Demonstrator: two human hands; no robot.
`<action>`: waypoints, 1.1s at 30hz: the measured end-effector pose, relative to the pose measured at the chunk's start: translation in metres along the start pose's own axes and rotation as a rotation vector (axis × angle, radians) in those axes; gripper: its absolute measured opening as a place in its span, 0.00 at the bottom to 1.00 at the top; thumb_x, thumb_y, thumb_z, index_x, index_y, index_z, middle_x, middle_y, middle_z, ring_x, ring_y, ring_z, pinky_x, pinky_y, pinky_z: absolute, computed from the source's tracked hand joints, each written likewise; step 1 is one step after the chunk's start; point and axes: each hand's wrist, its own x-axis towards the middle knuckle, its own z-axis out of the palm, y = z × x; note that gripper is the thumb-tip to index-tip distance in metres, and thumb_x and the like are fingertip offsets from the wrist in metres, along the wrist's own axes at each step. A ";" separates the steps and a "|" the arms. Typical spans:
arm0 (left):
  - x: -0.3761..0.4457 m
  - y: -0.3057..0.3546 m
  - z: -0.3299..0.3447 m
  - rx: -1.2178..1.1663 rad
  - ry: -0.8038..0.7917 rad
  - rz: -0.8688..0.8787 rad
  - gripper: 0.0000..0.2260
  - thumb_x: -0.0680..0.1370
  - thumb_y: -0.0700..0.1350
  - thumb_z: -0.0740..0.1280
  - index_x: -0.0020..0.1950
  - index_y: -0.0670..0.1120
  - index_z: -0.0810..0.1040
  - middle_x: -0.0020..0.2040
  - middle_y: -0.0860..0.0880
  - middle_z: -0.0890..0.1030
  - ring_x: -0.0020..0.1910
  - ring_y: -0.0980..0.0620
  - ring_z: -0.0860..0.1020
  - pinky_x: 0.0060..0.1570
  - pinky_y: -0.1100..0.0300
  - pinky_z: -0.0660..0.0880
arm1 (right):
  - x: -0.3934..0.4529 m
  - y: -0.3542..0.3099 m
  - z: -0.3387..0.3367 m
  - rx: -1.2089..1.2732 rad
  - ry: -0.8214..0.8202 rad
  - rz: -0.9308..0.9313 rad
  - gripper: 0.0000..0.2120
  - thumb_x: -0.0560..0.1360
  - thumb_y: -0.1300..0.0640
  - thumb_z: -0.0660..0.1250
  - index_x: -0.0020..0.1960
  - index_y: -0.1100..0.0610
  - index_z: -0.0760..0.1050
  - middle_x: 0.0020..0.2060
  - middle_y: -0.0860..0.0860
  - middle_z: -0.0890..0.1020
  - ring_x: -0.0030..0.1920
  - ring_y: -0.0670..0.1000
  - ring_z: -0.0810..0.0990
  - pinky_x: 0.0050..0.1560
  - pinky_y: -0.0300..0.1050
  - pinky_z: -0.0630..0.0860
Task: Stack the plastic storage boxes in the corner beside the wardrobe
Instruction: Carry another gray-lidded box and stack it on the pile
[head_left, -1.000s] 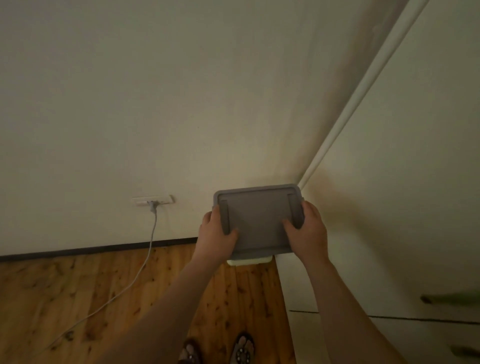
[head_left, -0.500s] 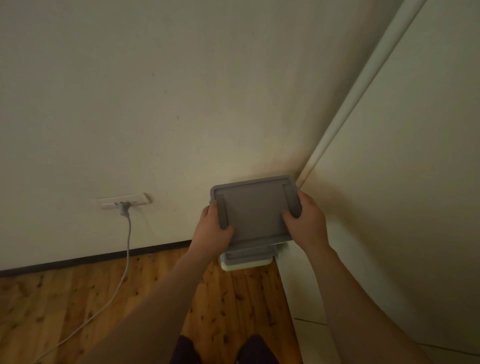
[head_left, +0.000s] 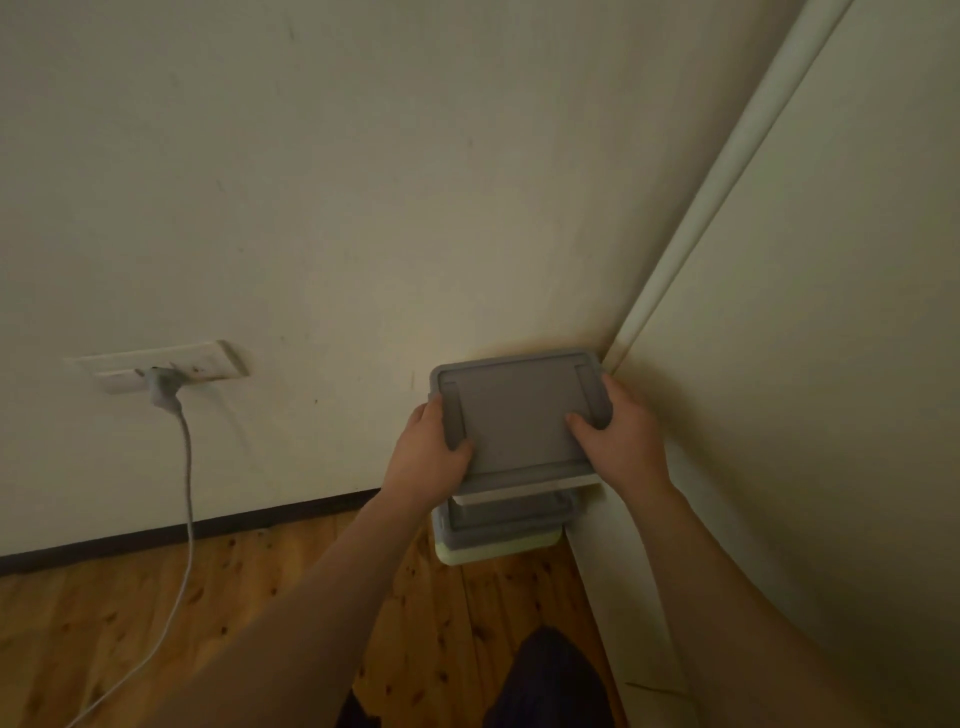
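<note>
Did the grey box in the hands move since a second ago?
Yes. The grey-lidded box has gone farther back into the corner, closer to the wardrobe, uncovering more of the lower box on the floor.

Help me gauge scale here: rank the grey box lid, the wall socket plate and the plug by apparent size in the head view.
1. Grey box lid, clearly largest, though held nearer the camera.
2. Wall socket plate.
3. Plug, smallest, sitting in that plate.
</note>
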 end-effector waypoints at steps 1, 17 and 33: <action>0.002 -0.006 0.006 -0.005 0.013 -0.008 0.26 0.78 0.46 0.66 0.75 0.47 0.63 0.65 0.47 0.73 0.61 0.47 0.74 0.60 0.54 0.72 | 0.001 0.005 0.005 0.005 0.002 -0.003 0.33 0.74 0.48 0.72 0.76 0.50 0.66 0.66 0.50 0.77 0.64 0.54 0.76 0.61 0.44 0.72; 0.029 -0.087 0.085 0.050 0.121 0.028 0.23 0.79 0.45 0.63 0.74 0.45 0.65 0.62 0.44 0.73 0.55 0.48 0.73 0.51 0.61 0.67 | 0.005 0.091 0.098 0.042 0.085 -0.057 0.28 0.74 0.50 0.73 0.72 0.52 0.72 0.63 0.52 0.79 0.62 0.54 0.77 0.61 0.44 0.72; 0.027 -0.097 0.106 0.086 0.221 0.041 0.33 0.77 0.58 0.67 0.75 0.45 0.59 0.67 0.44 0.70 0.64 0.44 0.71 0.61 0.49 0.73 | 0.007 0.111 0.113 -0.074 0.056 -0.053 0.34 0.78 0.39 0.64 0.79 0.53 0.61 0.73 0.55 0.70 0.70 0.57 0.70 0.68 0.51 0.70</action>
